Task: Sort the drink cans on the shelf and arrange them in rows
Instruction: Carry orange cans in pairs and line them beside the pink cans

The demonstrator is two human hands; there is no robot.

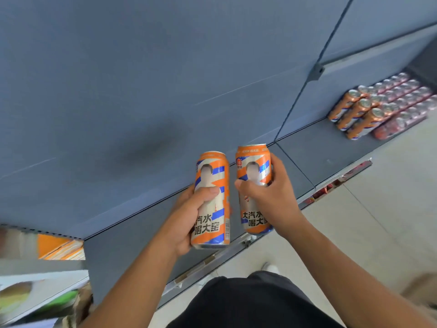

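The grey shelf (314, 150) carries the arranged stock at its far right end: rows of orange cans (359, 112) standing upright beside rows of red cans (406, 98), well apart from both hands. Two further orange cans are held side by side and apart over the bare shelf, tops away from the person and long axes roughly parallel: the left can (212, 171) in the left hand (189, 216), the right can (254, 162) in the right hand (267, 197), fingers (275, 162) of each hand wrapped round the can body. In my assessment the right hand is nearer the orange rows, so both cans must travel rightward, the right one arriving first.
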